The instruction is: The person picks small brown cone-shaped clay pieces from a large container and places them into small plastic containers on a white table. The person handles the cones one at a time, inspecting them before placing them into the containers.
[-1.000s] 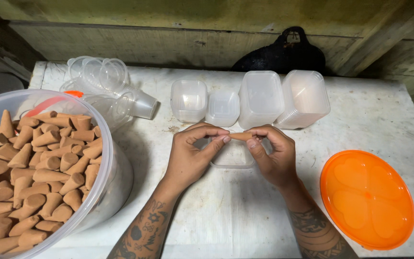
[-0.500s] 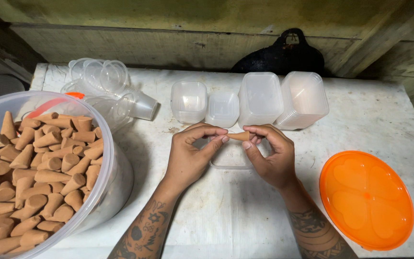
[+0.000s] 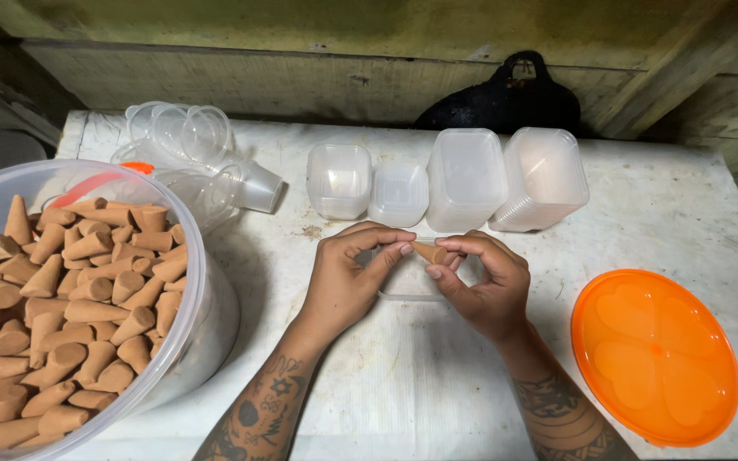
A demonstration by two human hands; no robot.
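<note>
A small brown clay-like cone [image 3: 430, 252] sits pinched between the fingertips of the left hand [image 3: 345, 282] and right hand [image 3: 482, 286], held over a shallow clear plastic container [image 3: 407, 286] (mostly hidden beneath the hands). Left, a large clear tub of brown cones [image 3: 61, 299] is cut off by the frame edge. Right, a round orange lid [image 3: 655, 357] lies near the white table's edge [image 3: 728, 213], bare tabletop between.

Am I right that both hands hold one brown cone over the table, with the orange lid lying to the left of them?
Not quite: the orange lid lies to the right. The head view shows the left hand and right hand holding one brown cone.
</note>
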